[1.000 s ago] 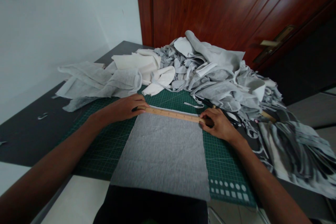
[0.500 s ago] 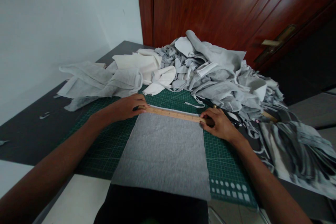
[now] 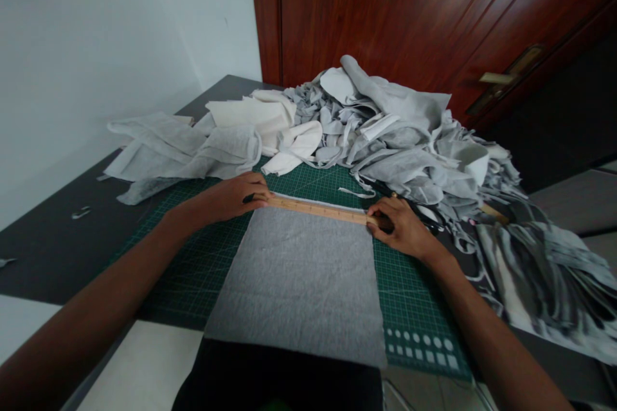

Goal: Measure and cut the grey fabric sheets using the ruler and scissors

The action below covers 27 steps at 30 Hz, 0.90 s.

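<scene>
A grey piece of fabric point(image 3: 303, 276) lies flat on a green cutting mat point(image 3: 409, 302), its near edge hanging over the table's front. Across the fabric's far edge runs a wooden ruler point(image 3: 318, 208). My left hand point(image 3: 243, 196) grips the ruler's left end with closed fingers; a small dark tip, perhaps of a pen, sticks out by the thumb. At the other end, my right hand point(image 3: 398, 225) pinches the ruler between thumb and fingers. A thin fabric strip point(image 3: 357, 192) rests just beyond the ruler.
A large heap of grey fabric scraps point(image 3: 409, 135) covers the back of the dark table point(image 3: 43, 250). Cream cloth point(image 3: 260, 112) and light grey cloth point(image 3: 183, 144) lie at the back left. Folded fabric point(image 3: 544, 270) sits at the right. Behind are a wall and a wooden door point(image 3: 385, 19).
</scene>
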Available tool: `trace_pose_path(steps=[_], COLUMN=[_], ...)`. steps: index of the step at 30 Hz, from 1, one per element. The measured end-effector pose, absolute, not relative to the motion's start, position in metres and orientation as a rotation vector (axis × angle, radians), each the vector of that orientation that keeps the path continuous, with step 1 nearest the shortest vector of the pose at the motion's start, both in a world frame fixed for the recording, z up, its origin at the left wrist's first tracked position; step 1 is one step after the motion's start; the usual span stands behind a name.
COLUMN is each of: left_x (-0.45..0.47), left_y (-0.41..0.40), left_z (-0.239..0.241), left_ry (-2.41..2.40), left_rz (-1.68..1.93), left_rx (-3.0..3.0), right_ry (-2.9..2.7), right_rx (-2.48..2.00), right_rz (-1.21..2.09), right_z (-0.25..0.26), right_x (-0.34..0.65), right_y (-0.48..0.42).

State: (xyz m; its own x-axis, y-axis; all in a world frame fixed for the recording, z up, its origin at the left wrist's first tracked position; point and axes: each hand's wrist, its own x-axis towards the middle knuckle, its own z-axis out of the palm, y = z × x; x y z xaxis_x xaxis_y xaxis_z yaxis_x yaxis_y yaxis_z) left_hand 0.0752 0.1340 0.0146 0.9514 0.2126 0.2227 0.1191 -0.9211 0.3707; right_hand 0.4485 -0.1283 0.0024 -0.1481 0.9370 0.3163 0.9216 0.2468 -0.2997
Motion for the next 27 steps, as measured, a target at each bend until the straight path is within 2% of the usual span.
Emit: trace_pose_path(steps=[27], left_x=[0.0736], left_y=[0.1277], left_z=[0.0136], left_ry=[0.379], left_rz=[0.366], left_rx=[2.768], right_ry=[-1.996], right_rx=[-1.571], right_rz=[0.144], right_z=[-0.0057], right_x=[0.4513], right_y=[-0.1222])
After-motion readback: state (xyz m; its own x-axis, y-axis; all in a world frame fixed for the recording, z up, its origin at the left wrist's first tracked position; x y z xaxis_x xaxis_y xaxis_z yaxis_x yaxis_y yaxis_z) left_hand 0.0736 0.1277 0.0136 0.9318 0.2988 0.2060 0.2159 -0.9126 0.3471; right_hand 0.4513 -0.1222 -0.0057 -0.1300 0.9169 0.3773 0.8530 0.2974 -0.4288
